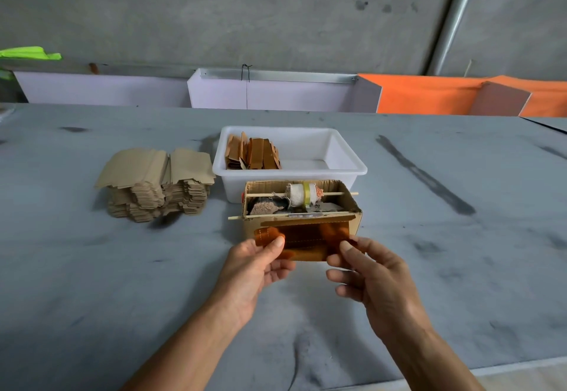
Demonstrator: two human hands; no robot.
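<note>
The amber film strip was held stretched flat and level between both hands, directly in front of the cardboard box, midway across the table and nearer its near edge than its far one. The left hand pinched the strip's left end, thumb on the near face. The right hand pinched the right end in the same manner. The fingers behind showed only as blurred shapes through the film. Whether the strip's upper edge was joined to the box front could not be determined, and the film covered most of that face.

The box stood open at the top. A wrapped roll sat on a thin stick laid across it; a second stick ran along the front wall. The loose material under the roll was hard to identify.

A white tub stood touching the box on its far side, with brown pieces upright in its left end. A stack of cardboard blanks lay just to the left of the tub. Both forearms were cut off at the lower frame edge.
</note>
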